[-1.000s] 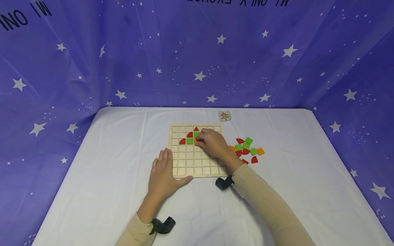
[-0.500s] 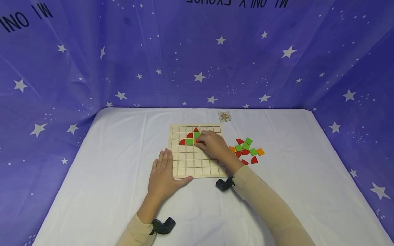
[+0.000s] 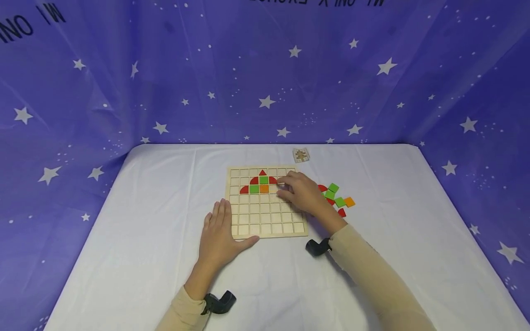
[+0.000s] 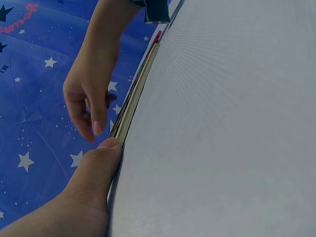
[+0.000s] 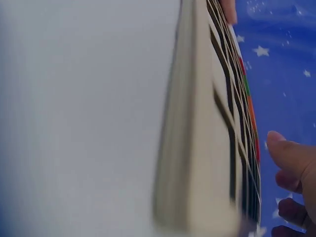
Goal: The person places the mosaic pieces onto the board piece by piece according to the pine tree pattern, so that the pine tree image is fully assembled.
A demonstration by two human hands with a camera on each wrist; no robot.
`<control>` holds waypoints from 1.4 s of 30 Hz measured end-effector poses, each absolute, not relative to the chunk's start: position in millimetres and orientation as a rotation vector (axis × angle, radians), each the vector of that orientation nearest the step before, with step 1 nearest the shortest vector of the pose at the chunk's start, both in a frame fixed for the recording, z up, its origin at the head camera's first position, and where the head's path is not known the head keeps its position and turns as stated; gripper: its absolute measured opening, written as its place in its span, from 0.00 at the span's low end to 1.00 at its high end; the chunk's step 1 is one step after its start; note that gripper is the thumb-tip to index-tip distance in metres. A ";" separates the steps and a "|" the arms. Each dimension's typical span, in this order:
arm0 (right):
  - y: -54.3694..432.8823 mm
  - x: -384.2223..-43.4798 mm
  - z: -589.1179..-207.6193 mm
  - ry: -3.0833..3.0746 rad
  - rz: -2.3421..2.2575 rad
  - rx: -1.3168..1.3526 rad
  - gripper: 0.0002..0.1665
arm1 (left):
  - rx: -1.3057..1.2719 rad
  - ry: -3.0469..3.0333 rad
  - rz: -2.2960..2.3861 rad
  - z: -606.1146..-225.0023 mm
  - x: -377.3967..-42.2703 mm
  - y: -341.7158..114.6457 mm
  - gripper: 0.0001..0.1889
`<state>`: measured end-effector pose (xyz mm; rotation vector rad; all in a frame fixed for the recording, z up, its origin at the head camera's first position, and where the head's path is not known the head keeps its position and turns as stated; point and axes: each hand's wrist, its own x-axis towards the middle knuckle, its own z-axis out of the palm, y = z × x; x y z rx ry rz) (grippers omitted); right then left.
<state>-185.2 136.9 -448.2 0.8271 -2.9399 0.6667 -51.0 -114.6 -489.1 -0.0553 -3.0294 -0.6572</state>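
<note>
A wooden grid board [image 3: 266, 216] lies on the white table. In its upper rows sit a red triangle [image 3: 262, 173], a green square [image 3: 264, 180] flanked by red quarter-circle tiles, and an orange square [image 3: 264, 189] to the right of another green square [image 3: 254, 189]. My left hand [image 3: 217, 236] lies along the board's left side, fingers straight and thumb spread at the front edge; in the left wrist view the thumb [image 4: 94, 170] touches the corner. Over the board's right part hovers my right hand [image 3: 304, 193], fingers loosely bent, thumb apart, nothing visible between them.
Right of the board lie loose tiles: green squares, such as one tile [image 3: 340, 202], an orange square [image 3: 349, 202] and red pieces [image 3: 342, 213], partly hidden behind the right wrist. A small patterned card [image 3: 301, 155] lies behind the board. A starry blue curtain [image 3: 232, 73] surrounds the table.
My right hand has let go of the orange square, now flat in its cell, and moved right with fingers parted. The left hand stays put.
</note>
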 end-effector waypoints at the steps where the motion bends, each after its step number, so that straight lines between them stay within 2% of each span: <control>1: 143.5 -185.6 -448.1 -2.946 0.657 0.811 0.25 | -0.055 -3.028 -0.660 -488.8 -50.9 -114.8 0.70; 13: 239.0 -193.3 -453.3 -3.035 0.613 0.404 0.29 | -0.058 -3.007 -0.670 -492.0 -51.7 -117.5 0.70; 18: 265.7 -196.7 -456.9 -3.080 0.664 0.323 0.28 | -0.051 -3.006 -0.661 -492.0 -52.7 -119.4 0.70; 30: 276.4 -196.9 -463.2 -3.077 0.700 0.242 0.20 | -0.060 -3.017 -0.679 -492.0 -52.7 -118.4 0.70; 42: 290.4 -194.5 -467.4 -3.068 0.723 0.253 0.23 | -0.071 -3.020 -0.677 -492.9 -51.7 -117.1 0.70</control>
